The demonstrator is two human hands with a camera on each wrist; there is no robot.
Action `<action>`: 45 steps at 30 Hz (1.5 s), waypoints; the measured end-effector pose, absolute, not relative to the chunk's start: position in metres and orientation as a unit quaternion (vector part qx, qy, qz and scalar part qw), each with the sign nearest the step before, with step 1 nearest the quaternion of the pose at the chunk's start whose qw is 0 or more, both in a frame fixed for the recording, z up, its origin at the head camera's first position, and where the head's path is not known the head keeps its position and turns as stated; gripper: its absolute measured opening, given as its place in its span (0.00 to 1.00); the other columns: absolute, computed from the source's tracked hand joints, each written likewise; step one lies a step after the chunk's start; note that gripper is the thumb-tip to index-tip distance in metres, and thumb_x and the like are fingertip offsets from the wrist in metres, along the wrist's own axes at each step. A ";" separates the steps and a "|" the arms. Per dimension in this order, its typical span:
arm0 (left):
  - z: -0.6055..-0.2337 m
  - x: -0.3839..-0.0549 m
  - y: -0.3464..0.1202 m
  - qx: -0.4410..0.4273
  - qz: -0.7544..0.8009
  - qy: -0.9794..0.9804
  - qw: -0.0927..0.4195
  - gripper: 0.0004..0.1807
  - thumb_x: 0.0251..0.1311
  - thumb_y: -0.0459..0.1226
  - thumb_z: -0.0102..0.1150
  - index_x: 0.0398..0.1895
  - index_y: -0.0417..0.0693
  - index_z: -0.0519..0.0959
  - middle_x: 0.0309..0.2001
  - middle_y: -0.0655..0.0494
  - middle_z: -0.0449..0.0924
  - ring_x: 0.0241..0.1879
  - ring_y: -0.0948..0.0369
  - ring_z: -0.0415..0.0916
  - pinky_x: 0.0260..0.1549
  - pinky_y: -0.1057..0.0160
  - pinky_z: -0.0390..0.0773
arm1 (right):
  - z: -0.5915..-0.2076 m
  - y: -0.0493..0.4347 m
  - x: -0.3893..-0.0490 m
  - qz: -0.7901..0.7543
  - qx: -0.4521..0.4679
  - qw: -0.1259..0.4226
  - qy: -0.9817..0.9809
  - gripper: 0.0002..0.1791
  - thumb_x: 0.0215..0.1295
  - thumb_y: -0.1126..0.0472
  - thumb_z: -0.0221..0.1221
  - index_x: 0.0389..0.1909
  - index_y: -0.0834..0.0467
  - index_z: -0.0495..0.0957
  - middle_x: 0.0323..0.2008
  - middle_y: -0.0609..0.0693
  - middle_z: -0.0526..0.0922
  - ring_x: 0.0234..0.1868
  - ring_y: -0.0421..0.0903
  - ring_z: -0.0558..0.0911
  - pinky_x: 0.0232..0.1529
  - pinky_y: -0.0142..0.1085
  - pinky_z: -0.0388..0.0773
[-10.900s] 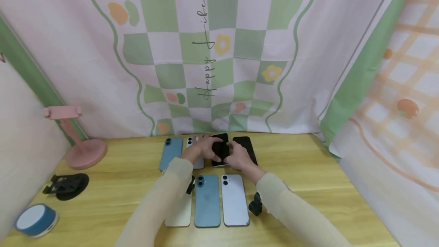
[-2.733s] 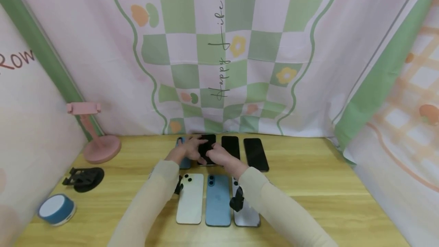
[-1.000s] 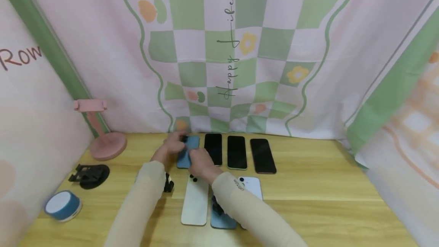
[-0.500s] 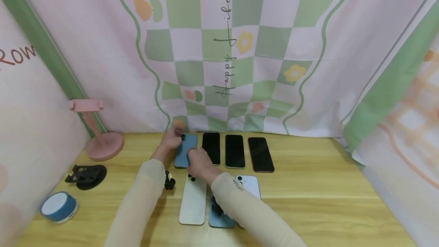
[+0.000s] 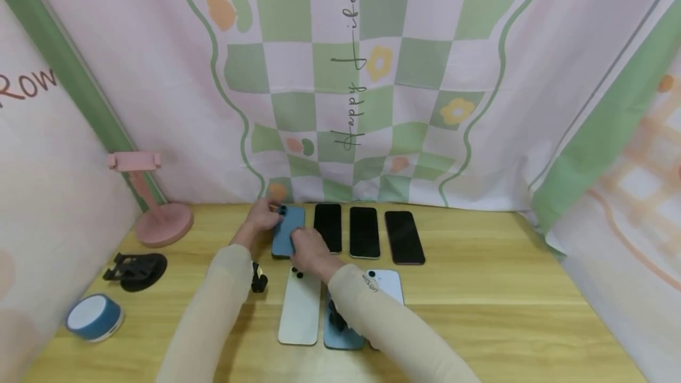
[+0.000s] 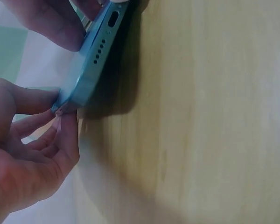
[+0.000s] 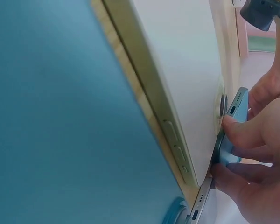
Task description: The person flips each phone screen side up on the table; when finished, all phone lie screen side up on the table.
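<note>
A light-blue smartphone (image 5: 289, 229), camera side up, is at the left end of the back row. My left hand (image 5: 262, 216) pinches its left edge, thumb above and fingers below in the left wrist view. My right hand (image 5: 311, 250) grips its lower right part. In the left wrist view the end of the phone (image 6: 86, 70) with the charging port is raised off the table and casts a shadow. To its right three smartphones lie with black screens up: one beside my right hand (image 5: 328, 226), a middle phone (image 5: 364, 233) and a right phone (image 5: 405, 238).
Nearer lie a cream phone (image 5: 300, 315), another blue phone (image 5: 343, 337) partly under my right forearm, and a white phone (image 5: 388, 285). On the left are a pink stand (image 5: 162, 223), a black folding stand (image 5: 139, 270) and a blue-and-white round object (image 5: 94, 317). A curtain (image 5: 340, 105) hangs behind.
The back row's second phone from the left, formerly white back up, now shows a black screen. Both hands have moved left to the blue phone, whose near end has now lifted slightly.
</note>
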State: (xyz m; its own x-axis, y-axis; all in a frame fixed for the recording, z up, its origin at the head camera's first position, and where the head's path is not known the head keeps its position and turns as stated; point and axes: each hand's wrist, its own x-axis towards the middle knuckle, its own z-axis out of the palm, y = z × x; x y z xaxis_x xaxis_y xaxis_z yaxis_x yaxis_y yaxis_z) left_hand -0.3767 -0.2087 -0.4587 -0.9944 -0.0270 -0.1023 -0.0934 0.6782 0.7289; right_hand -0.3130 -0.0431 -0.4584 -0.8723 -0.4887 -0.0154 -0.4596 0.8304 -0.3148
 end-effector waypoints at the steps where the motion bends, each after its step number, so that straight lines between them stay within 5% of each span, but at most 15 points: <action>1: -0.458 -0.377 -0.208 -0.033 0.397 0.916 0.045 0.28 0.61 0.30 0.59 0.66 0.32 0.73 0.55 0.35 0.79 0.53 0.46 0.77 0.55 0.52 0.80 | -0.458 -0.043 -0.313 -0.153 -0.248 0.049 0.955 0.13 0.64 0.62 0.68 0.47 0.61 0.82 0.47 0.54 0.87 0.47 0.48 0.84 0.54 0.40 0.83; 5: -0.453 -0.377 -0.206 -0.034 0.389 0.919 0.056 0.27 0.63 0.31 0.60 0.67 0.34 0.73 0.48 0.42 0.78 0.47 0.51 0.76 0.47 0.58 0.78 | -0.458 -0.040 -0.313 -0.170 -0.244 0.057 0.953 0.14 0.64 0.63 0.68 0.49 0.61 0.81 0.48 0.55 0.86 0.48 0.48 0.84 0.55 0.40 0.83; 11: -0.441 -0.375 -0.201 -0.030 0.370 0.927 0.052 0.28 0.61 0.30 0.61 0.67 0.34 0.73 0.49 0.40 0.79 0.46 0.50 0.77 0.47 0.57 0.79 | -0.456 -0.034 -0.314 -0.225 -0.246 0.080 0.939 0.13 0.64 0.64 0.68 0.47 0.60 0.79 0.48 0.56 0.86 0.44 0.46 0.82 0.51 0.39 0.83; 19: -0.426 -0.373 -0.196 -0.020 0.334 0.942 0.037 0.27 0.56 0.31 0.60 0.62 0.32 0.75 0.55 0.33 0.82 0.52 0.44 0.80 0.51 0.52 0.82 | -0.448 -0.023 -0.314 -0.279 -0.250 0.114 0.920 0.30 0.70 0.59 0.66 0.71 0.61 0.72 0.66 0.59 0.81 0.61 0.52 0.83 0.63 0.45 0.82; 26: -0.412 -0.370 -0.192 -0.021 0.295 0.955 0.032 0.25 0.51 0.32 0.55 0.56 0.33 0.79 0.53 0.36 0.83 0.48 0.45 0.81 0.46 0.54 0.82 | -0.440 -0.009 -0.319 -0.376 -0.226 0.116 0.891 0.33 0.70 0.61 0.65 0.73 0.64 0.69 0.68 0.63 0.79 0.64 0.59 0.83 0.65 0.51 0.81; 32: -0.401 -0.377 -0.180 -0.050 0.262 0.962 0.059 0.02 0.54 0.31 0.51 0.27 0.46 0.72 0.27 0.55 0.73 0.25 0.58 0.73 0.24 0.65 0.73 | -0.437 -0.003 -0.321 -0.441 -0.199 0.111 0.868 0.29 0.70 0.62 0.64 0.70 0.65 0.72 0.69 0.64 0.78 0.64 0.61 0.83 0.64 0.52 0.82; 34: -0.401 -0.379 -0.174 -0.061 0.253 0.964 0.053 0.08 0.58 0.33 0.55 0.24 0.49 0.70 0.24 0.57 0.71 0.24 0.58 0.73 0.23 0.64 0.73 | -0.437 -0.002 -0.321 -0.479 -0.178 0.123 0.851 0.28 0.70 0.64 0.63 0.69 0.66 0.73 0.66 0.65 0.79 0.60 0.61 0.85 0.59 0.50 0.85; 40: -0.401 -0.379 -0.159 -0.061 0.248 0.967 0.015 0.12 0.60 0.40 0.64 0.42 0.45 0.77 0.36 0.50 0.82 0.36 0.52 0.80 0.37 0.56 0.80 | -0.436 0.000 -0.323 -0.624 -0.091 0.173 0.757 0.27 0.70 0.71 0.58 0.69 0.69 0.70 0.60 0.69 0.79 0.53 0.66 0.87 0.51 0.48 0.89; 45: -0.413 -0.388 -0.161 -0.023 0.277 0.960 0.020 0.12 0.56 0.37 0.59 0.42 0.42 0.80 0.34 0.50 0.82 0.28 0.57 0.80 0.28 0.62 0.80 | -0.437 0.002 -0.324 -0.666 -0.050 0.191 0.719 0.25 0.74 0.67 0.55 0.70 0.67 0.70 0.61 0.68 0.79 0.57 0.64 0.85 0.56 0.50 0.87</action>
